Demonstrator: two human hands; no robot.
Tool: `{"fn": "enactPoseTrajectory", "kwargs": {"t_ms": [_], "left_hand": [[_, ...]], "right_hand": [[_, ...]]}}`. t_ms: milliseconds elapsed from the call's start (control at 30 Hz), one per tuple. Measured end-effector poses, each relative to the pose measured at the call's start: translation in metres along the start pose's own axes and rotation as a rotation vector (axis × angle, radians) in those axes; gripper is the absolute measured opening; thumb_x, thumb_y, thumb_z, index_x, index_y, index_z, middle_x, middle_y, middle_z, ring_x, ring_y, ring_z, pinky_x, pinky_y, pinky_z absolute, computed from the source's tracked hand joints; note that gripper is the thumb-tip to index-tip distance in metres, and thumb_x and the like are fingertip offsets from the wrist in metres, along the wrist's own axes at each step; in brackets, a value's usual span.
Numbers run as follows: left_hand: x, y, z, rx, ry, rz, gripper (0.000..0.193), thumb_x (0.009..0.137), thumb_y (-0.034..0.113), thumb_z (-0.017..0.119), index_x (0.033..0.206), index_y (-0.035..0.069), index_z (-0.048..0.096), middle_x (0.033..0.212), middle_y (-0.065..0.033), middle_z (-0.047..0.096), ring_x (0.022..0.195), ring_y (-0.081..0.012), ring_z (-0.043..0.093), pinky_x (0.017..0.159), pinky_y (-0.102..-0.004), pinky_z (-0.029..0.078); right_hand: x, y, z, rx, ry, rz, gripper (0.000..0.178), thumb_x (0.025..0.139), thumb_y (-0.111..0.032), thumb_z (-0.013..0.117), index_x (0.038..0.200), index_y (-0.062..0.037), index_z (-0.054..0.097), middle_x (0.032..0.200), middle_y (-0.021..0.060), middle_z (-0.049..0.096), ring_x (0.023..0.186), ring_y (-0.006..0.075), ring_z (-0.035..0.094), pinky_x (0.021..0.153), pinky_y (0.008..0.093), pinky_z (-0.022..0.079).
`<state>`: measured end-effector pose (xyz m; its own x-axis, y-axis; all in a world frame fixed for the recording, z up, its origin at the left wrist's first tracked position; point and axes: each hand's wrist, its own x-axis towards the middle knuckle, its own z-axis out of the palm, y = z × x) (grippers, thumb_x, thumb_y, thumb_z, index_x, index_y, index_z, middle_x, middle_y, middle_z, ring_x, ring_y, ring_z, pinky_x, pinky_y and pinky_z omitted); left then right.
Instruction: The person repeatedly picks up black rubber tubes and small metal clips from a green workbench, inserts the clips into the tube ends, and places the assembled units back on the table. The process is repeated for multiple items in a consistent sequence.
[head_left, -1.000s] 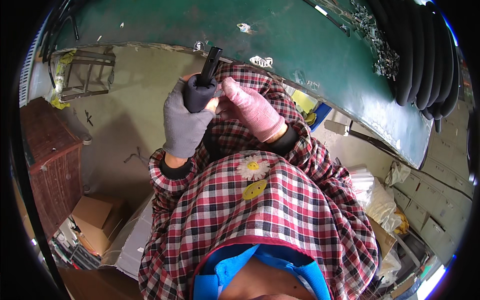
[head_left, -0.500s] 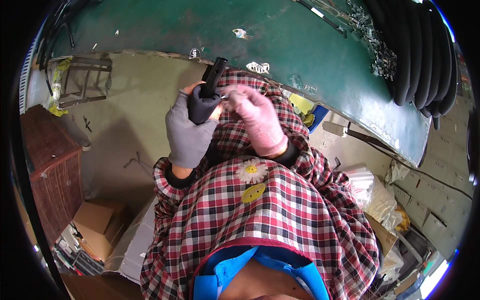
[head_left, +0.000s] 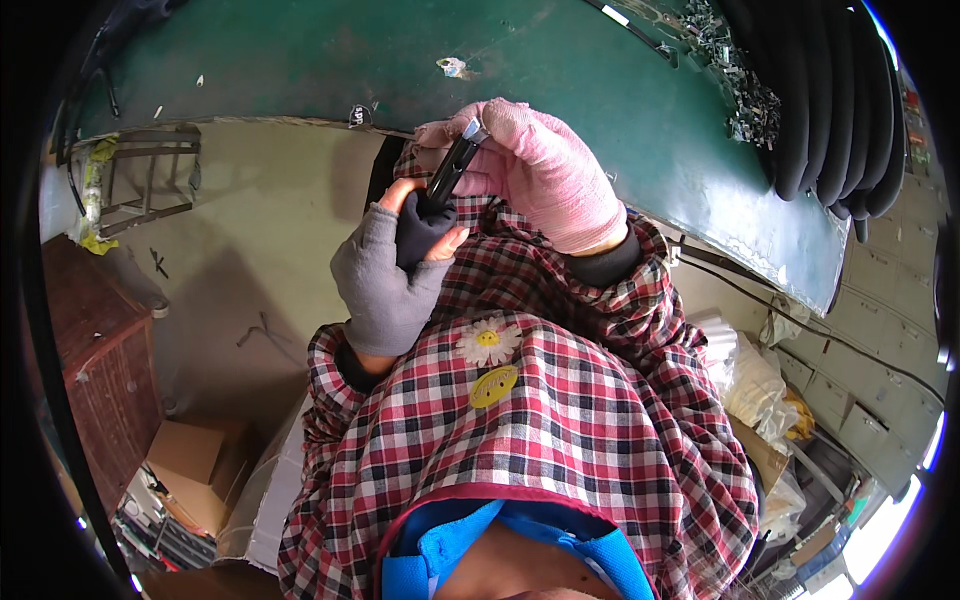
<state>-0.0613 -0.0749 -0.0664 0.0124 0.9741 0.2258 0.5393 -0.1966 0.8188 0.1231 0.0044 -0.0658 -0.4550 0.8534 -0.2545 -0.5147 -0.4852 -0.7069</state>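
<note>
My left hand (head_left: 385,280), in a grey glove with bare fingertips, is wrapped round a dark foam sleeve (head_left: 420,235). A black tube (head_left: 452,172) sticks up out of that sleeve, tilted to the right. At the tube's upper end shows a small shiny metal piece (head_left: 474,130), perhaps a clip. My right hand (head_left: 560,185), in a pink glove, is closed at that end, its fingers on the metal piece. Part of the tube's far side is hidden behind the pink fingers.
A green-topped table (head_left: 300,60) runs across the far side. On its right lie a heap of small metal pieces (head_left: 750,110) and several long black foam tubes (head_left: 815,100). A brown wooden cabinet (head_left: 110,340) and a cardboard box (head_left: 195,465) stand at left, with plastic bags (head_left: 755,385) at right.
My right hand has moved up from beside the foam sleeve to the tube's upper end, where the metal piece now shows. The tube leans further right, and my left hand keeps its hold.
</note>
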Motion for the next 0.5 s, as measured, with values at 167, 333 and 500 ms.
{"fn": "enactPoseTrajectory", "kwargs": {"t_ms": [167, 333, 500], "left_hand": [[-0.004, -0.009, 0.010, 0.100, 0.074, 0.097, 0.051, 0.082, 0.018, 0.086, 0.124, 0.001, 0.064, 0.089, -0.0167, 0.071, 0.076, -0.0264, 0.071, 0.072, -0.0345, 0.056], [-0.002, -0.012, 0.021, 0.170, 0.156, 0.192, 0.059, 0.076, 0.030, 0.088, 0.123, 0.005, 0.063, 0.084, -0.0123, 0.067, 0.070, -0.0306, 0.069, 0.059, -0.0388, 0.053], [-0.005, -0.012, 0.022, 0.200, 0.139, 0.182, 0.056, 0.076, 0.031, 0.087, 0.121, 0.005, 0.064, 0.085, -0.0123, 0.068, 0.070, -0.0314, 0.068, 0.060, -0.0404, 0.054]], "right_hand": [[0.000, 0.002, 0.002, 0.076, 0.036, 0.038, 0.042, 0.101, -0.036, 0.062, 0.118, 0.0025, 0.062, 0.129, 0.0235, 0.064, 0.115, 0.0314, 0.068, 0.086, 0.0351, 0.061], [-0.005, 0.012, 0.004, 0.096, 0.098, -0.021, 0.043, 0.101, -0.035, 0.063, 0.121, 0.0032, 0.060, 0.130, 0.0224, 0.064, 0.113, 0.0289, 0.068, 0.082, 0.0308, 0.062], [-0.007, 0.020, 0.005, 0.126, 0.102, -0.045, 0.043, 0.100, -0.035, 0.064, 0.121, 0.0028, 0.061, 0.129, 0.0192, 0.065, 0.105, 0.0233, 0.070, 0.076, 0.0252, 0.059]]}}
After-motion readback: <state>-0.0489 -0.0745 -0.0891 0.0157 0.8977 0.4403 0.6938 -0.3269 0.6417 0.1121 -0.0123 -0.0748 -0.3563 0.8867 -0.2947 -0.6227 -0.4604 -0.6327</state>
